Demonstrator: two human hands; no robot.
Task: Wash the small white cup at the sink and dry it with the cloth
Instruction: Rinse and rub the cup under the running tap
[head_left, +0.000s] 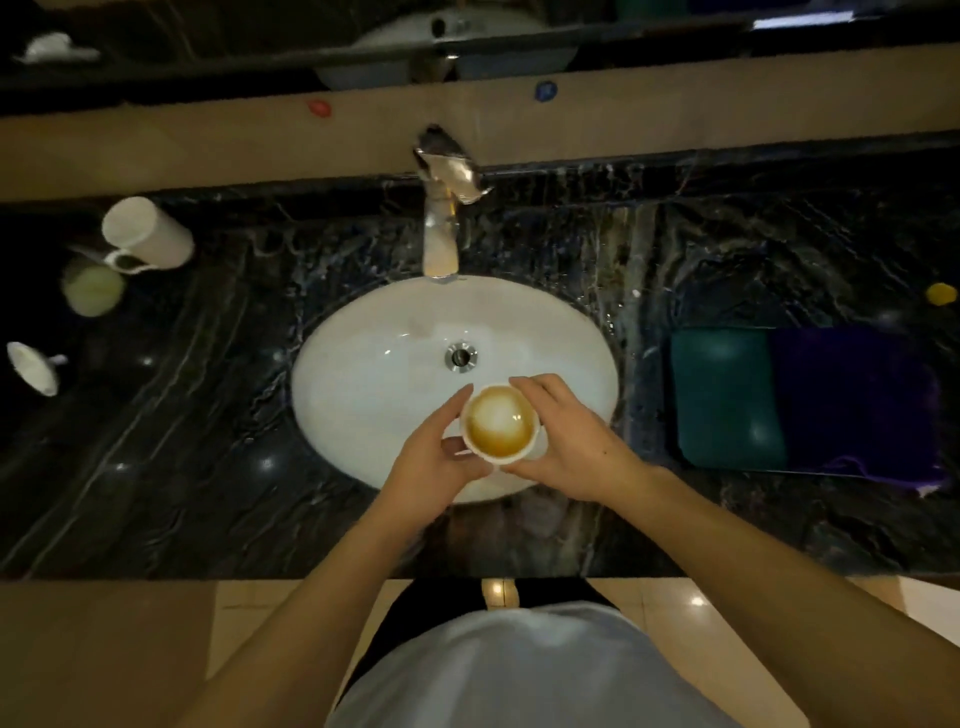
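Head view: the only camera we have, so every line below reads from it.
Cup: we see the small white cup (500, 423) just below frame centre, upright, mouth toward us, over the near part of the sink (363, 364).
Cup contents: we see a brown ring and residue inside, so we judge it unwashed.
Left hand (441, 457): its fingers curl round the cup's left side and grip it.
Right hand (566, 441): its fingers wrap the cup's right side and grip it too.
Tap (441, 228): upper centre of the frame; we see no stream from its spout, and whether the basin is wet we cannot tell.
Cloth (805, 400): at the right of the frame, flat on the dark countertop (208, 441), well apart from the cup, untouched.
Done: we judge only that the cup is brought to the sink.
Left: rinsing, rubbing out the stain, carrying it to the cloth, drying.
Count, cups: one in hand; at the left of the frame one tall white mug (148, 234), one pale round container (93, 288), one small white vessel (34, 366) on its side.
Count, cloths: one patch, teal on the left and purple on the right; one piece or two we cannot tell.
Count, sinks and taps: one each.
Count, hands: two.
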